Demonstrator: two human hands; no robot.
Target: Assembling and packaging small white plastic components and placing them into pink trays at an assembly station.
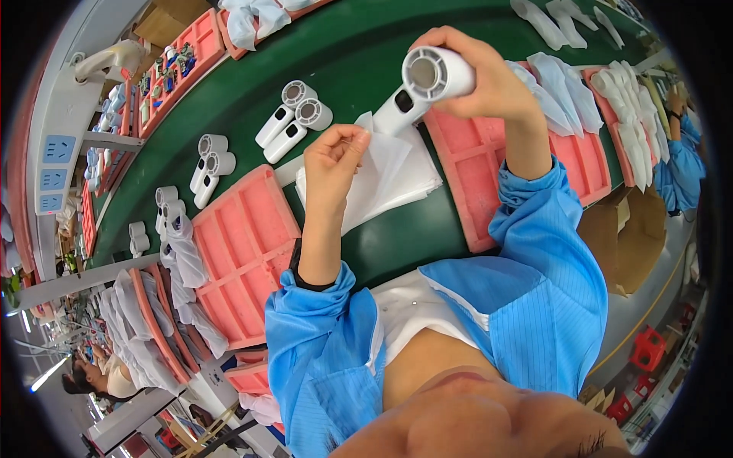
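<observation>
My right hand is wrapped round the head of a white handheld fan, which has a round slotted end and a dark oval window on its handle. The fan is tilted, its handle pointing down toward the left. At my left hand, thumb and fingers pinch the edge of a thin white bag. The handle's lower end is close to that bag; whether it is inside cannot be made out. Beneath lies a stack of flat white bags. Two more fans lie side by side beyond my left hand.
Pink divided trays flank me; another tray sits under my right forearm. More fan pairs lie along the green belt. Wrapped items rest at the right. A cardboard box and a co-worker's blue sleeve are farther right.
</observation>
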